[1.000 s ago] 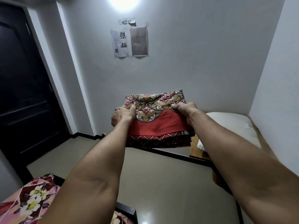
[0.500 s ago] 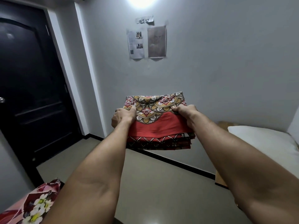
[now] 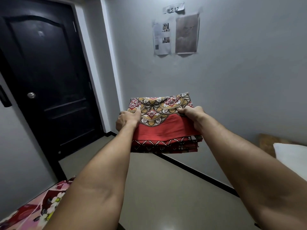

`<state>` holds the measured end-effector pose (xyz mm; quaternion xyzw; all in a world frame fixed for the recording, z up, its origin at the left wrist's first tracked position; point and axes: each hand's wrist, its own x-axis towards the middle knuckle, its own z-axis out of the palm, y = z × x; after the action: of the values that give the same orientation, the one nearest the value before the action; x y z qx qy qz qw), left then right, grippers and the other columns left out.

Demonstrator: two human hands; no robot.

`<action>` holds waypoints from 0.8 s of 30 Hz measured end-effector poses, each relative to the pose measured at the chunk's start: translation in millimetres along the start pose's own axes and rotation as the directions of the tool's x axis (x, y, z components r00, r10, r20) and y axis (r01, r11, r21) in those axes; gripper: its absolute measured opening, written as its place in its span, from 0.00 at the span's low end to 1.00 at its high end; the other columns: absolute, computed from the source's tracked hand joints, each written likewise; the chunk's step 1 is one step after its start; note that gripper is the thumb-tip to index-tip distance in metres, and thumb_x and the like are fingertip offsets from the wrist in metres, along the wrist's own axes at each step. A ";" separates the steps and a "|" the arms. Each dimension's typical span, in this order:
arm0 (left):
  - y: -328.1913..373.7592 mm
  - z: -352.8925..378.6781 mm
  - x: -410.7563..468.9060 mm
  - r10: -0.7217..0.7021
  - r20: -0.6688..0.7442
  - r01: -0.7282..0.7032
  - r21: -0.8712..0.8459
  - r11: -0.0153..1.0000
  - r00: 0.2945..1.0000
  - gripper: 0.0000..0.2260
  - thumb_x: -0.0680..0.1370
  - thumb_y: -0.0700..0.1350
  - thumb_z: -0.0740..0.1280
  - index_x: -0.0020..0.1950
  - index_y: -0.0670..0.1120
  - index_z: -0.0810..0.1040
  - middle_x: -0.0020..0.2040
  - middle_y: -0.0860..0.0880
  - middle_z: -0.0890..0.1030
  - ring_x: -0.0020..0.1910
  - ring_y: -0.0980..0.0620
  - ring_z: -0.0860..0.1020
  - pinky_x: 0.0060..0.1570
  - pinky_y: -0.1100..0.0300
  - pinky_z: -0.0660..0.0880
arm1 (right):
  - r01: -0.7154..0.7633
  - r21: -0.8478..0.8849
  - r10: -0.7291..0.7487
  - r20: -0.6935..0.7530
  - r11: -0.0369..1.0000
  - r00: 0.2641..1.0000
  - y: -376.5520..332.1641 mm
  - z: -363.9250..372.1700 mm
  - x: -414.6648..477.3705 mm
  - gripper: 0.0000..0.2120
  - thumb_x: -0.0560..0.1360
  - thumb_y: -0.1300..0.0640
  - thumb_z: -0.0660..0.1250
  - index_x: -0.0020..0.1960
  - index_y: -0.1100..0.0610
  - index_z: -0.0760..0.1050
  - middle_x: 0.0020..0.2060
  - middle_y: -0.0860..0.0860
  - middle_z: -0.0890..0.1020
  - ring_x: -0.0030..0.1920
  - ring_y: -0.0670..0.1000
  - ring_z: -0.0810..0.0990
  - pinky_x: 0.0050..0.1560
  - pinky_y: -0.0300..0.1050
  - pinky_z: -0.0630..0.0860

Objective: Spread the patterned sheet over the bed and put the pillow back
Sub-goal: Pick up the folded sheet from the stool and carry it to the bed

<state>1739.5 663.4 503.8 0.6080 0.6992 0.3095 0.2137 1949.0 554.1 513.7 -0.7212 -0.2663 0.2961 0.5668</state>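
Note:
The patterned sheet (image 3: 163,128) is folded into a thick red, gold and white stack, held out at arm's length in front of me. My left hand (image 3: 127,119) grips its left edge and my right hand (image 3: 192,116) grips its right edge, thumbs on top. A white pillow (image 3: 290,156) lies at the far right edge, on a bed that is mostly out of frame, with a brown patch (image 3: 267,141) of its surface showing behind the pillow.
A black door (image 3: 49,83) with a round knob stands shut at the left. Papers (image 3: 176,34) are taped on the grey wall ahead. A pink floral fabric (image 3: 38,209) lies at the bottom left. Beige floor (image 3: 166,188) runs between.
My view has swung left: the door has come further into frame and the pillow has slid to the right edge. Both hands keep the same hold on the folded sheet.

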 end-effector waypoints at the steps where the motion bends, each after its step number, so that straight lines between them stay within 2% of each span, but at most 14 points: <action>1: 1.2 3.9 6.2 -0.007 -0.010 0.007 0.002 1.000 1.000 0.36 0.76 0.68 0.62 0.69 0.39 0.73 0.66 0.40 0.77 0.66 0.40 0.75 0.59 0.51 0.72 | 0.002 -0.002 -0.002 0.018 1.000 1.000 -1.1 3.2 10.0 0.23 0.69 0.49 0.78 0.56 0.60 0.76 0.46 0.54 0.81 0.46 0.54 0.81 0.42 0.45 0.73; 4: 4.9 13.6 24.0 -0.045 -0.044 0.045 0.013 0.999 0.998 0.36 0.75 0.70 0.61 0.68 0.41 0.75 0.64 0.41 0.79 0.63 0.40 0.77 0.52 0.53 0.72 | 0.016 -0.010 -0.016 0.066 1.000 0.998 -6.2 12.0 37.0 0.21 0.70 0.48 0.78 0.54 0.59 0.75 0.45 0.53 0.80 0.44 0.53 0.79 0.38 0.44 0.71; 6: 11.4 21.3 34.8 -0.069 -0.072 0.070 0.019 0.997 0.995 0.37 0.74 0.70 0.60 0.67 0.41 0.76 0.64 0.41 0.79 0.63 0.40 0.77 0.53 0.52 0.73 | 0.024 -0.011 -0.023 0.093 1.000 0.995 -10.7 15.4 57.6 0.22 0.70 0.48 0.78 0.55 0.59 0.74 0.45 0.53 0.79 0.44 0.53 0.79 0.37 0.44 0.70; 10: 27.2 32.0 47.9 -0.112 -0.106 0.113 0.004 0.994 0.988 0.36 0.75 0.69 0.61 0.68 0.40 0.74 0.64 0.41 0.79 0.62 0.39 0.77 0.54 0.51 0.74 | 0.027 -0.023 -0.024 0.150 0.999 0.988 -19.4 21.4 94.3 0.25 0.69 0.48 0.79 0.57 0.60 0.75 0.48 0.55 0.82 0.47 0.55 0.82 0.42 0.45 0.75; 15: 37.5 38.7 60.6 -0.173 -0.174 0.174 -0.010 0.985 0.969 0.35 0.75 0.69 0.61 0.67 0.41 0.75 0.62 0.41 0.80 0.61 0.40 0.78 0.46 0.53 0.69 | 0.042 -0.026 -0.034 0.243 0.999 0.969 -30.7 33.7 131.7 0.26 0.68 0.48 0.79 0.58 0.60 0.76 0.49 0.56 0.83 0.48 0.56 0.83 0.41 0.45 0.75; 21: 40.1 38.4 68.2 -0.244 -0.251 0.246 -0.025 0.969 0.937 0.34 0.76 0.67 0.62 0.68 0.40 0.73 0.64 0.41 0.78 0.63 0.40 0.77 0.49 0.52 0.70 | 0.061 -0.014 -0.052 0.348 0.998 0.936 -37.4 54.2 161.6 0.24 0.69 0.49 0.79 0.56 0.60 0.75 0.47 0.56 0.82 0.44 0.55 0.81 0.38 0.44 0.73; 24: 35.8 37.4 71.0 -0.271 -0.287 0.275 -0.027 0.961 0.919 0.33 0.76 0.66 0.61 0.68 0.40 0.72 0.64 0.40 0.78 0.62 0.40 0.77 0.47 0.53 0.68 | 0.070 -0.014 -0.059 0.395 0.997 0.917 -39.1 66.4 169.1 0.22 0.69 0.50 0.79 0.55 0.60 0.75 0.45 0.55 0.81 0.43 0.54 0.82 0.37 0.44 0.73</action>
<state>1778.4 742.1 507.3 0.4546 0.8027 0.3571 0.1466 2014.2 728.1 518.6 -0.6456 -0.4027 0.4125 0.5009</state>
